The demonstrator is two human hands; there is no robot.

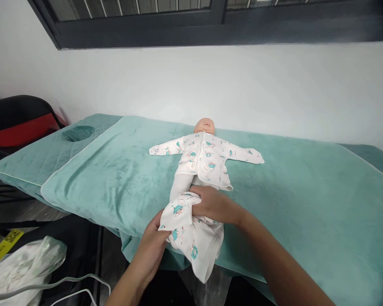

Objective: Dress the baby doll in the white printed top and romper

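A baby doll (204, 126) lies on its back on a teal blanket (293, 195), wearing a white printed top (207, 159) with both sleeves spread out. Its bare white leg (180, 186) runs down into a pair of matching printed trousers (191, 242) bunched at the near edge. My left hand (155, 242) grips the trousers' lower left edge from below. My right hand (212, 205) is closed on the trousers' waist, just under the top's hem. The doll's feet are hidden inside the cloth.
The blanket covers a padded table (25, 163) with a face hole (77, 133) at the left end. A black and red chair (19, 121) stands beyond it. A plastic bag of clothing (25, 265) and white cables (73, 285) lie on the floor at lower left.
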